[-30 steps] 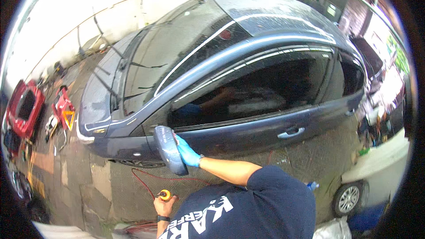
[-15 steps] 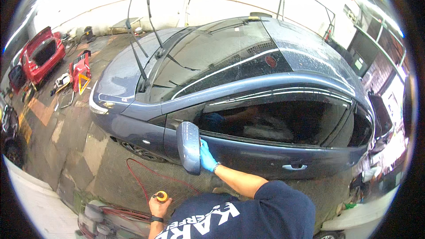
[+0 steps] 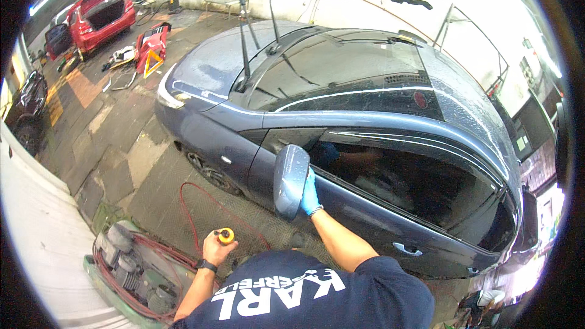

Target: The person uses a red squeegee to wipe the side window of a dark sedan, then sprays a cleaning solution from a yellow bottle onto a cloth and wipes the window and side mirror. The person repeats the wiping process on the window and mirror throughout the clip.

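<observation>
My right hand, in a blue glove, lies against the rear side of the car's blue-grey side mirror. Its visible fingers stretch upward along the mirror, and the palm side is hidden. My bare left hand, with a dark watch at the wrist, is closed round a small handheld object with a round yellow end. The kind of object cannot be made out. It is low, in front of me and apart from the car. The blue-grey car has wet-looking droplets on its bonnet and roof.
Two wiper arms stand raised off the windscreen. At lower left is a green air compressor, a red hose running from it. A red car with its boot up, loose red panels and a warning triangle are at far left.
My view has shifted, so the car sits further right and more of the compressor shows. My right hand stays on the mirror; my left still holds the yellow-ended object.
</observation>
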The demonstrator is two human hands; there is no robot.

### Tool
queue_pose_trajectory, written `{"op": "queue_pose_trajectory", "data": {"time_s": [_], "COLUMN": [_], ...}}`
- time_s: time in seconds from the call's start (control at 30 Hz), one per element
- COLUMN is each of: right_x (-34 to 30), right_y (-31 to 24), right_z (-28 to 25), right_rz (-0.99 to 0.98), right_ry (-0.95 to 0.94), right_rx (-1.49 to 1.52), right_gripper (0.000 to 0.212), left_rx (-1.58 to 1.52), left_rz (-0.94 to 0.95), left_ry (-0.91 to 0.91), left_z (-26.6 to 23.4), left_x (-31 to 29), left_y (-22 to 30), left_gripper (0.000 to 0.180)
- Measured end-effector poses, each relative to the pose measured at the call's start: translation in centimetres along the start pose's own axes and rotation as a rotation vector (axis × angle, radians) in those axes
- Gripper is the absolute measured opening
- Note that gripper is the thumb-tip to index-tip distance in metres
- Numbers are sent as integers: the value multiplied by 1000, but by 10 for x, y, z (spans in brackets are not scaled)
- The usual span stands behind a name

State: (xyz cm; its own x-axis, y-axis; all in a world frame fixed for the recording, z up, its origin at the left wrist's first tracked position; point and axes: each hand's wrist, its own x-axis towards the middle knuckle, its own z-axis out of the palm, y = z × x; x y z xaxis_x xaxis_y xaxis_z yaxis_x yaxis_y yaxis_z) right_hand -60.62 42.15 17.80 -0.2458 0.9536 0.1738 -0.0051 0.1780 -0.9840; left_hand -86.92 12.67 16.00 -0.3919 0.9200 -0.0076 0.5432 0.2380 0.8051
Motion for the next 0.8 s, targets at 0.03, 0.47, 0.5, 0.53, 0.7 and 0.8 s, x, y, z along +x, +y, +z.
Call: {"op": "queue_pose_trajectory", "data": {"time_s": [0.03,0.47,0.5,0.53,0.7,0.8], "right_x": [-2,-62,-74,-90,-131,-146], "right_y": [-1,26,34,52,26,33], "right_z": [1,3,4,-6,-11,-22], "right_rz": [-56,163,252,98,-36,-100], "right_ry": [-2,31,61,20,-176,-223], "right_rx": [-91,256,412,100,-213,-293], "right_gripper": [45,54,52,52,50,50], "left_rx": [4,-65,-66,-69,-74,-57], "left_rz": [27,-33,-38,-38,-60,-53], "left_ry": [6,-26,-49,-73,-61,-76], "left_z": [0,9,9,9,2,3], "left_x": [0,-19,-22,-22,-27,-24], "left_y": [-1,2,3,4,10,10], "left_gripper": [39,44,44,44,44,44]}}
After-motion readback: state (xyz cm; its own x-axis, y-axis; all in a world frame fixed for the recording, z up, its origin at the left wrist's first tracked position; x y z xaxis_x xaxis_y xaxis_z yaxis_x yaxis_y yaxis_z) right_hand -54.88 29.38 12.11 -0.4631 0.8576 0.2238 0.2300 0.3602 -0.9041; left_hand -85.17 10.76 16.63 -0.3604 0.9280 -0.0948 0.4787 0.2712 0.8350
